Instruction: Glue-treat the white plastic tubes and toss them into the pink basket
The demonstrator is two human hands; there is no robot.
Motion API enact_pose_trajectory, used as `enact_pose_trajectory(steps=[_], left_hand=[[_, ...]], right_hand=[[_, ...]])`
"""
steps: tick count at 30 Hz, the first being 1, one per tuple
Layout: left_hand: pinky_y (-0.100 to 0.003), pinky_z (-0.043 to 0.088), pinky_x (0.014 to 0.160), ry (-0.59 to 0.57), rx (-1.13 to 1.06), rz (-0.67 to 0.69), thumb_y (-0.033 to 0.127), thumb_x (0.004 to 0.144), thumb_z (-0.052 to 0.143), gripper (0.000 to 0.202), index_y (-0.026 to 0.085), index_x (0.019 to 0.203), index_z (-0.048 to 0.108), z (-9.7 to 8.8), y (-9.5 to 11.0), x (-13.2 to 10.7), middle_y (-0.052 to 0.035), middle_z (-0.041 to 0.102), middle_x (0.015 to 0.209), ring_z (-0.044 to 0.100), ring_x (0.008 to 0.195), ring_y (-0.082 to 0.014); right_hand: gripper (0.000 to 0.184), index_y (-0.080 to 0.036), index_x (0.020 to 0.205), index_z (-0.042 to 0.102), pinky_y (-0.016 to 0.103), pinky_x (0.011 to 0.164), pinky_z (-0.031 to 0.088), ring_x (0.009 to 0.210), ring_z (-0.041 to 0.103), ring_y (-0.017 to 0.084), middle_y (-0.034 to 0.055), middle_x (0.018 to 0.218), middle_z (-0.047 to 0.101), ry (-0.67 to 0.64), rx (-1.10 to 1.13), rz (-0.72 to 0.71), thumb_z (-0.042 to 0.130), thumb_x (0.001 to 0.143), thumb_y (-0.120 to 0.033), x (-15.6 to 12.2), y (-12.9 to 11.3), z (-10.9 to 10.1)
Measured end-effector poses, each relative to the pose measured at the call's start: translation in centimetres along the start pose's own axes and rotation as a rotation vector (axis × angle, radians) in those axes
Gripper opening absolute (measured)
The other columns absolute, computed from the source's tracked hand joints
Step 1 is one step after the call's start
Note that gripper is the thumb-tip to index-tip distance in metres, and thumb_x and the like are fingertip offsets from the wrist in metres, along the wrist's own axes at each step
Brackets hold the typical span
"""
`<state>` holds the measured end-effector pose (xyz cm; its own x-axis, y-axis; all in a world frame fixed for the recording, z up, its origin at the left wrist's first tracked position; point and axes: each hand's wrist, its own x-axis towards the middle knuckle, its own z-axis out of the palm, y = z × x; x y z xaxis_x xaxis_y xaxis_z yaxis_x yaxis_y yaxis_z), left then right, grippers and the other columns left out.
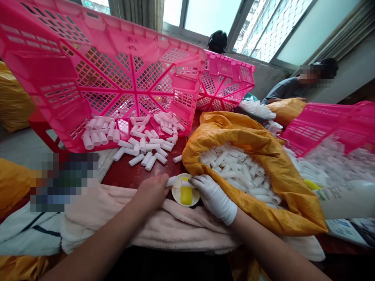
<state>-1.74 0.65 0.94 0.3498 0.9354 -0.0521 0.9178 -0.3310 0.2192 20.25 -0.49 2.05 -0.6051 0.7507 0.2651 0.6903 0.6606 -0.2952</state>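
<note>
My left hand (156, 191), bare, is closed around a short white plastic tube (171, 181) at the left rim of a small white dish (194, 200). In the dish lies a yellow block (186, 196), perhaps a sponge. My right hand (215, 198), in a white glove with dark fingertips, reaches over the dish's right rim. Its fingers pinch what looks like another white tube (187, 183) above the yellow block; they partly hide it. Several loose white tubes (150, 162) lie on the dark red table (129, 173) beyond my left hand.
A large pink basket (134, 91) lies tipped toward me, tubes in its mouth. An orange sack (288, 191) full of tubes stands open at right. Pink cloth (117, 218) covers the table's front edge. Farther right are another pink basket (316, 121) and a seated person (284, 88).
</note>
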Motion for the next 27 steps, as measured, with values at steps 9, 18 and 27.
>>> enact_pose_trajectory(steps=[9,18,27], left_hand=[[-0.026,0.035,0.058,0.022,0.024,-0.005,0.039,0.083,0.038,0.022,0.019,0.079,0.047,0.0,0.3,-0.1,-0.0024,0.061,0.077,0.058,0.074,-0.0174],[-0.025,0.035,0.059,-0.005,0.023,-0.021,0.039,0.084,0.038,0.023,0.019,0.081,0.048,0.0,0.5,-0.2,-0.0032,0.061,0.079,0.058,0.075,-0.0166],[-0.029,0.038,0.070,0.064,-0.006,-0.003,0.033,0.081,0.042,0.018,0.018,0.080,0.051,-0.2,0.8,-0.3,-0.0057,0.058,0.084,0.054,0.083,-0.0193]], right_hand=[[0.030,-0.017,0.112,0.052,0.047,0.094,0.036,0.114,0.040,0.026,0.0088,0.116,0.053,-0.016,-0.095,0.028,0.044,0.084,-0.013,-1.1,-1.2,-0.6],[0.028,-0.017,0.110,0.053,0.049,0.092,0.035,0.110,0.043,0.026,0.0120,0.111,0.054,-0.035,-0.229,0.013,0.047,0.083,-0.017,-2.1,-1.3,-0.1],[0.021,-0.023,0.103,0.054,0.030,0.073,0.047,0.087,0.055,0.017,0.0070,0.098,0.056,0.214,0.142,-0.065,0.046,0.085,-0.018,-2.0,-2.8,0.2]])
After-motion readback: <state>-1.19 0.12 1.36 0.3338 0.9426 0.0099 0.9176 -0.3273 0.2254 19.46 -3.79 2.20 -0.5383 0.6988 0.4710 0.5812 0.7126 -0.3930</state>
